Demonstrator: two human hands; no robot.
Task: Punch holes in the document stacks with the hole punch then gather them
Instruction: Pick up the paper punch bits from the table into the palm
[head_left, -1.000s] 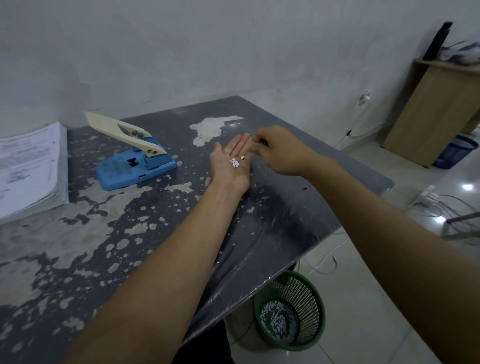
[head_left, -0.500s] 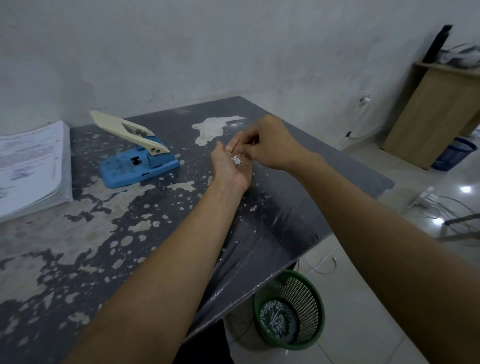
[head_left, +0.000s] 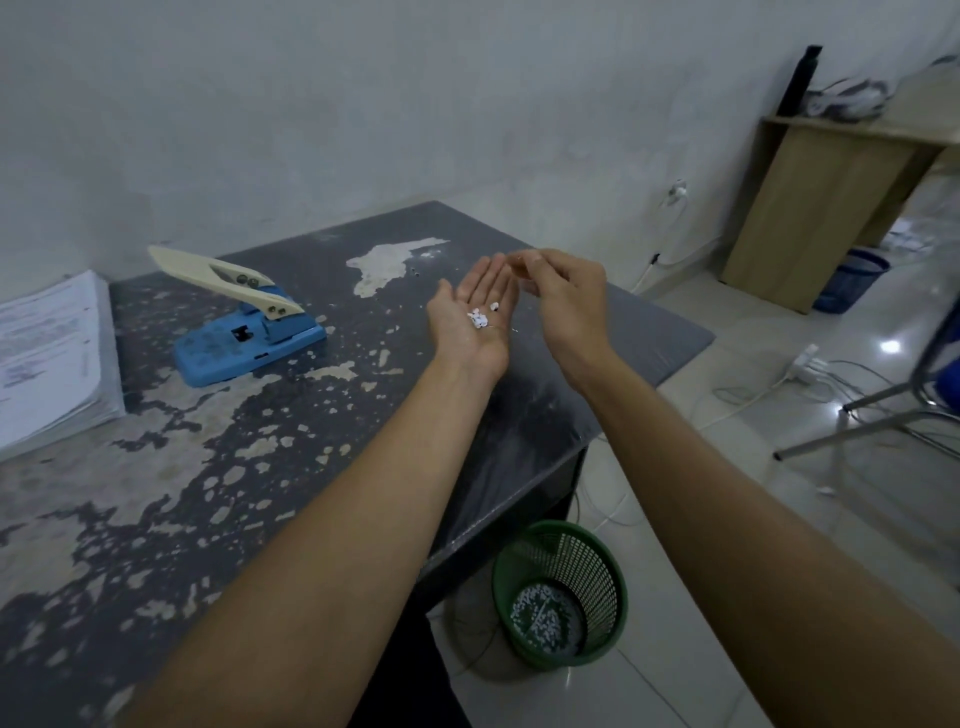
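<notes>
Left hand: palm up, fingers straight, over the worn grey table, cradling small white paper punch-outs. Right hand: just beside, fingertips drawn together near the left fingertips; whether pinching a scrap could not be told. Blue hole punch with cream lever: idle, lever raised, no paper in it. Thick white printed document stack: at the far left table edge, apparently gathered. Green mesh wastebasket: on the floor below, punch-outs inside. Punching judged finished; only tidying scraps seemingly left.
</notes>
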